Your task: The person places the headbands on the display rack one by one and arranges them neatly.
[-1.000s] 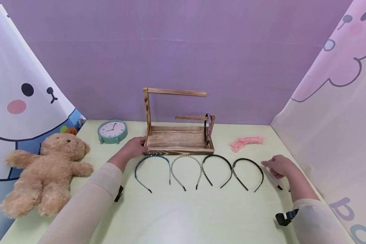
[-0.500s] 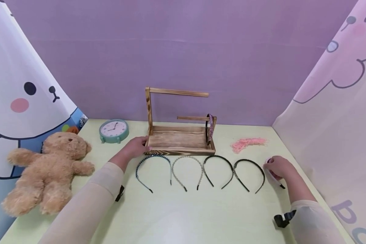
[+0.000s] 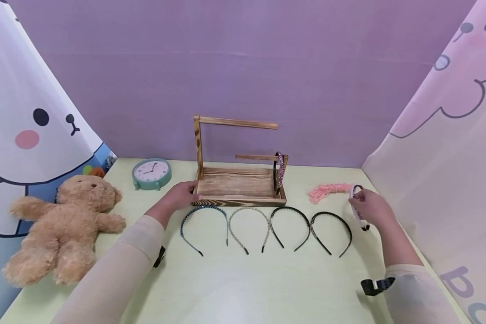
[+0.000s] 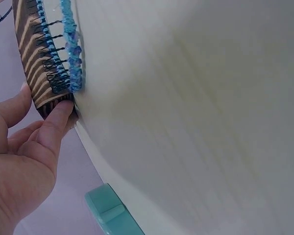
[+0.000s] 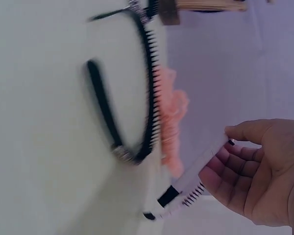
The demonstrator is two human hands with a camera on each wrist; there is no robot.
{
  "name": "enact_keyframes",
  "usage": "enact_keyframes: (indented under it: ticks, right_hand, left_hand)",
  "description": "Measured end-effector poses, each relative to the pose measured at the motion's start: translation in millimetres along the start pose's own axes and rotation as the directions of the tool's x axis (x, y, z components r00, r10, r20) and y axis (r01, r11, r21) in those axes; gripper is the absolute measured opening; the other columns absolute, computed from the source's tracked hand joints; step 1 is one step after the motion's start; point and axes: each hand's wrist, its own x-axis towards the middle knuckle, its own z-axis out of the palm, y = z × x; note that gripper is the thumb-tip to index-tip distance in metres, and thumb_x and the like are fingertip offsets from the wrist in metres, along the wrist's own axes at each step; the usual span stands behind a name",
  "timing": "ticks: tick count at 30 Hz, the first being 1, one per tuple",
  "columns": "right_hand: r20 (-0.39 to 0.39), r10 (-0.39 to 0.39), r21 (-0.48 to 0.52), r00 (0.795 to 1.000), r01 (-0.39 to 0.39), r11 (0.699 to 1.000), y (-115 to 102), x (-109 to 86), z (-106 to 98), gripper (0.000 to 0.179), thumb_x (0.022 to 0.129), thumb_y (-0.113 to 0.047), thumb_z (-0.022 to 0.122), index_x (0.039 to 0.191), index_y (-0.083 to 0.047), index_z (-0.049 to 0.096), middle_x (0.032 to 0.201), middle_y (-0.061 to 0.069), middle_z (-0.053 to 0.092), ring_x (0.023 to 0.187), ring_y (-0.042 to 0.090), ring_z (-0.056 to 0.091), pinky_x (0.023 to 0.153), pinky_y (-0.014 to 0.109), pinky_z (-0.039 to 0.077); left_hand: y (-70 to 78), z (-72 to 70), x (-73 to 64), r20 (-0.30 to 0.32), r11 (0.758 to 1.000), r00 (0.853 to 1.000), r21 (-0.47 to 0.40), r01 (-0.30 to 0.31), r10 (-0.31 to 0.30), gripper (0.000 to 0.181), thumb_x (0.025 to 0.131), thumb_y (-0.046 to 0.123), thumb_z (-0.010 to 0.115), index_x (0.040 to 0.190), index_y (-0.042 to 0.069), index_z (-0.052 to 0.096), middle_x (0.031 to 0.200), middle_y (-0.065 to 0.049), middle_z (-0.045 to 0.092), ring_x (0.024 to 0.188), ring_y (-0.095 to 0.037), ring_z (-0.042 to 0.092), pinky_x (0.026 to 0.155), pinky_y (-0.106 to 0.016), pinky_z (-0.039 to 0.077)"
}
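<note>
Pale counter [image 3: 267, 288]: four bands [image 3: 287, 207] unhung, one purple band [image 3: 281, 173] on the rack [image 3: 235, 182]!
Pinching a white band [image 5: 198, 169], also unhung, in right fingers [image 5: 219, 182]; gripping rack's end with left fingers [image 4: 54, 125].

Bright head view, glare on table [image 3: 231, 297], dimmer, softly blurred wrist views

The left hand [image 4: 29, 164] pinches the end of some stripy wood [image 4: 29, 58]. A sparkly blue headband [image 4: 71, 46] with black teeth is right by the fingertips. A smooth teal thing [image 4: 109, 208] shows below the grip.
</note>
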Motion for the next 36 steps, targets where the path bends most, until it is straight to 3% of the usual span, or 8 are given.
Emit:
enact_keyframes:
  ticks: [4,9,19,25,32,36]
  right_hand:
    - [-0.044,-0.026,0.12,0.999,0.031,0.992,-17,-3.4,-8,0.047,0.103,-0.033,0.046,0.122,0.009,0.051,0.106,0.026,0.065,0.081,0.026,0.07,0.067,0.036,0.058]
    - [-0.107,-0.062,0.216,0.992,0.084,0.973,-39,-9.2,-15,0.046,0.104,-0.032,0.046,0.125,0.009,0.05,0.111,0.03,0.064,0.089,0.031,0.071,0.072,0.033,0.06]
    - [-0.243,-0.126,0.282,0.962,0.194,0.94,-82,-23.0,-23,0.044,0.102,-0.032,0.05,0.124,0.006,0.054,0.105,0.021,0.064,0.072,0.001,0.067,0.068,0.019,0.057]
    - [-0.332,-0.166,0.284,0.929,0.267,0.921,-109,-33.7,-26,0.037,0.1,-0.03,0.053,0.12,0.002,0.056,0.099,0.016,0.064,0.074,0.001,0.064,0.068,0.019,0.057]
    - [-0.434,-0.246,0.345,0.867,0.412,0.844,-140,-45.7,-25,0.028,0.099,-0.019,0.057,0.117,0.002,0.06,0.097,0.015,0.064,0.076,0.005,0.067,0.069,0.019,0.058]
    - [-0.438,-0.292,0.401,0.85,0.476,0.783,-157,-49.1,-19,0.026,0.098,-0.016,0.059,0.117,0.002,0.06,0.097,0.014,0.064,0.082,0.008,0.067,0.074,0.021,0.058]
  left_hand:
    - [0.7,-0.3,0.5,0.0,1.0,1.0,0.017,-0.01,0.01,0.063,0.1,0.024,0.057,0.153,0.004,0.031,0.149,-0.023,0.044,0.136,-0.04,0.042,0.11,-0.055,0.036]
    - [1.1,-0.3,0.6,-0.001,0.999,1.0,0.023,-0.023,0.023,0.062,0.1,0.023,0.057,0.153,0.004,0.031,0.147,-0.024,0.045,0.135,-0.04,0.043,0.109,-0.055,0.037]
    - [1.5,-0.1,1.1,-0.004,1.0,1.0,0.018,-0.014,0.014,0.063,0.1,0.022,0.057,0.153,0.003,0.03,0.149,-0.024,0.043,0.137,-0.041,0.041,0.111,-0.055,0.036]
    - [2.4,0.1,1.3,-0.003,1.0,1.0,0.012,-0.011,0.011,0.063,0.1,0.022,0.057,0.153,0.003,0.03,0.149,-0.024,0.043,0.137,-0.041,0.04,0.111,-0.055,0.036]
    - [2.6,-0.1,0.9,0.002,1.0,1.0,0.012,-0.002,0.002,0.064,0.1,0.023,0.057,0.154,0.004,0.029,0.15,-0.024,0.041,0.138,-0.041,0.039,0.111,-0.055,0.036]
    - [3.2,-0.7,-0.8,0.006,1.0,1.0,0.014,0.006,-0.006,0.063,0.1,0.023,0.056,0.154,0.004,0.029,0.15,-0.024,0.042,0.136,-0.04,0.042,0.109,-0.055,0.038]
